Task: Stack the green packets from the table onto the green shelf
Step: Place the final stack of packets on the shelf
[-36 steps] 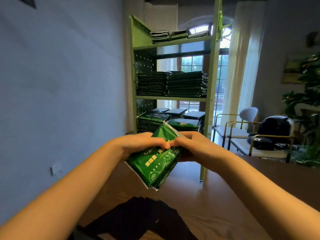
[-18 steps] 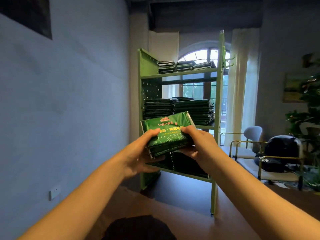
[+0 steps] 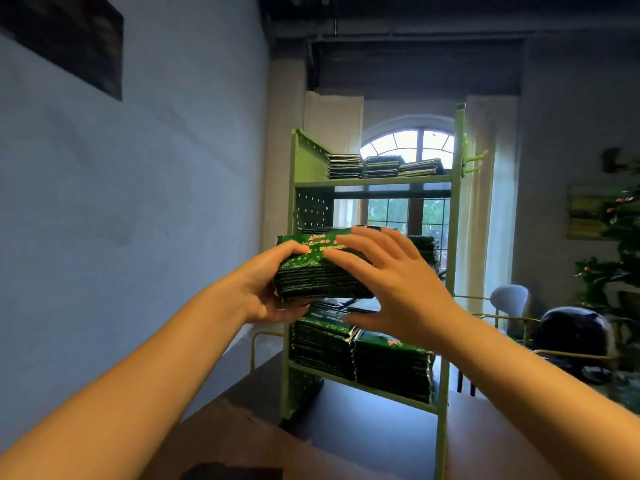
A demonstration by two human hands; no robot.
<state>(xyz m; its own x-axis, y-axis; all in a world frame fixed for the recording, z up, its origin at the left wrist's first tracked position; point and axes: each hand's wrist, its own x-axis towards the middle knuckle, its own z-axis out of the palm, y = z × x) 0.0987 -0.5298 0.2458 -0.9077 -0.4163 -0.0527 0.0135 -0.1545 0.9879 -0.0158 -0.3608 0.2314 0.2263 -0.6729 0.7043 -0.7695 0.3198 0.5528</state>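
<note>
I see the left hand holding a bundle of green packets by its left end. Its grip is clamped on the bundle: the thumb lies on the top packet and the fingers are curled under the bottom one. The right hand is at the right end of the bundle. Its grip is apart, with straight, spread fingers that rest on the top packet. The thumb is lower and does not touch the bundle.

The bundle is in the air, almost level, just in front of the middle board of the shelf, on its left side. The shelf stands on the far part of the table.

On the top board there are three low stacks side by side. On the middle board I see a stack behind the right hand, mostly hidden. On the low board two higher stacks stand touching each other.

Behind the shelf is a window, and far right a chair.
</note>
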